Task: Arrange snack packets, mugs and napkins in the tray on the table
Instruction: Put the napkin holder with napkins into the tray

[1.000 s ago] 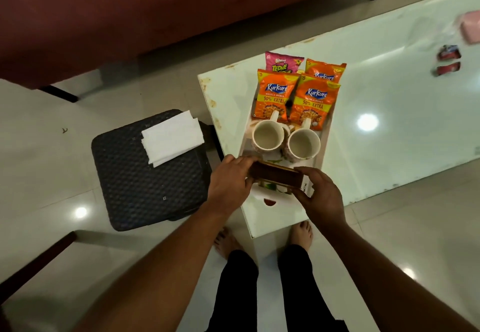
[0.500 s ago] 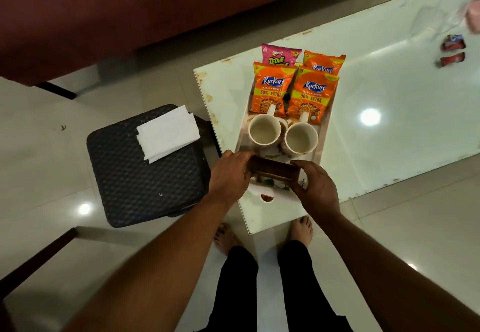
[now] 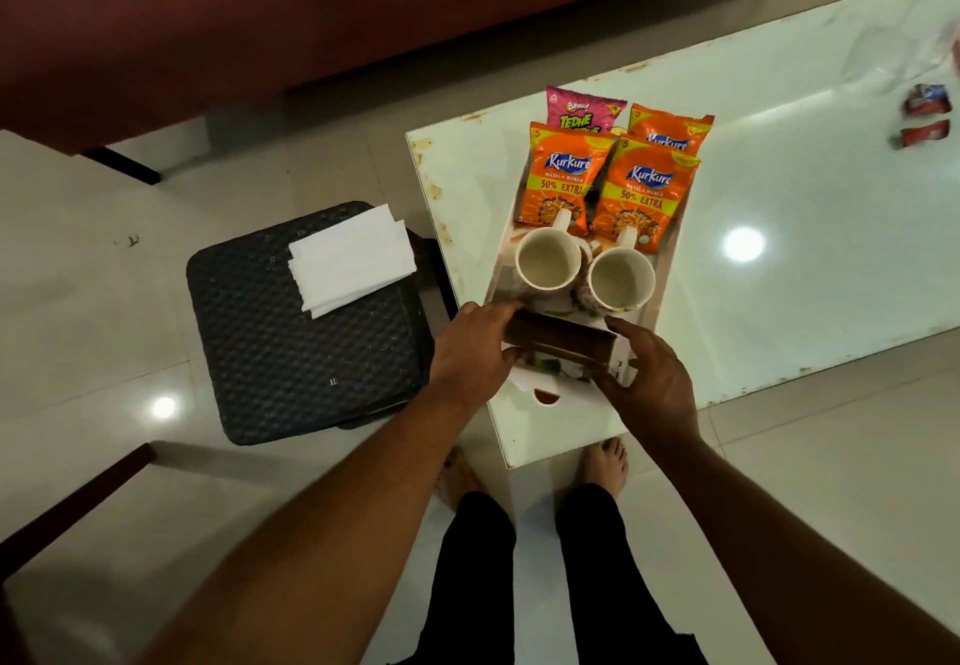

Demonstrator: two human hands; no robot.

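Note:
A white tray (image 3: 670, 269) lies on the pale glass table (image 3: 810, 227). Its far end holds three orange snack packets (image 3: 566, 181) and a pink one (image 3: 584, 110). Two empty mugs (image 3: 548, 264) (image 3: 621, 279) stand side by side in the middle. At the tray's near end sits a brown wooden holder (image 3: 558, 339). My left hand (image 3: 472, 357) grips its left end and my right hand (image 3: 652, 378) cups its right end. A stack of white napkins (image 3: 350, 259) lies on a dark woven stool (image 3: 306, 347) left of the table.
Dark red furniture (image 3: 311, 4) with black legs spans the back. Two small red wrappers (image 3: 924, 116) lie at the table's far right. My bare feet (image 3: 602, 461) stand at the table's near corner on the glossy tiled floor.
Both hands stay on the brown holder at the tray's near end; the right hand has loosened and spread slightly. The view has shifted a little.

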